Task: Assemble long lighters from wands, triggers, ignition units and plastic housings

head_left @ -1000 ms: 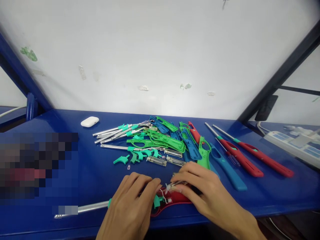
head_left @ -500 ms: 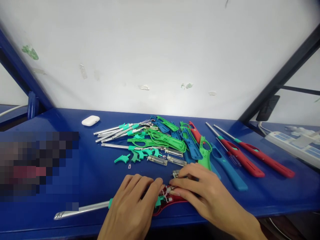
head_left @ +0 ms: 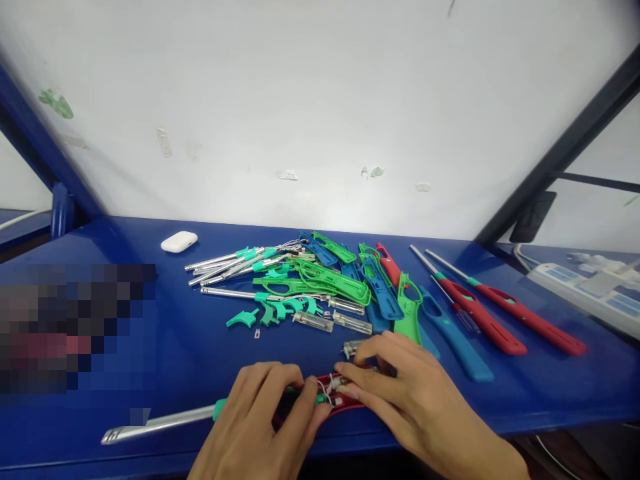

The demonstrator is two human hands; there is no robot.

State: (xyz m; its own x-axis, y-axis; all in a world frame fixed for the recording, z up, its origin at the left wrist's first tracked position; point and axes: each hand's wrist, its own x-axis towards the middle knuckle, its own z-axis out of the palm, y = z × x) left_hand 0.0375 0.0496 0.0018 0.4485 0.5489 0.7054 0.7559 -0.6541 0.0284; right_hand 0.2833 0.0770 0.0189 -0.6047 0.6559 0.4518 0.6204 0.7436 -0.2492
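Observation:
A utility lighter with its red handle shell [head_left: 353, 404] opened lies near the table's front edge, its metal tube [head_left: 165, 423] pointing left. My left hand [head_left: 260, 417] is closed over the front of the handle and the green collar [head_left: 219, 408]. Inside the shell, thin white wires [head_left: 326, 389] show between my hands. My right hand [head_left: 413, 393] pinches at a small whitish fitting [head_left: 336, 383] in the shell; its fingers hide the rest of that part. Just behind the right fingertips lies a clear fuel tank [head_left: 353, 347].
Behind my hands spread green triggers [head_left: 243, 318], clear tanks [head_left: 353, 323], metal tubes [head_left: 227, 294] and green handle shells [head_left: 335, 281]. Two red lighters [head_left: 490, 320], a screwdriver [head_left: 469, 321] and a blue shell [head_left: 463, 340] lie right. A white earbud case [head_left: 179, 242] sits back left.
Both hands stay on the lighter. My left fingers have shifted slightly down and left, showing more of the red shell and wires. The view has shifted slightly.

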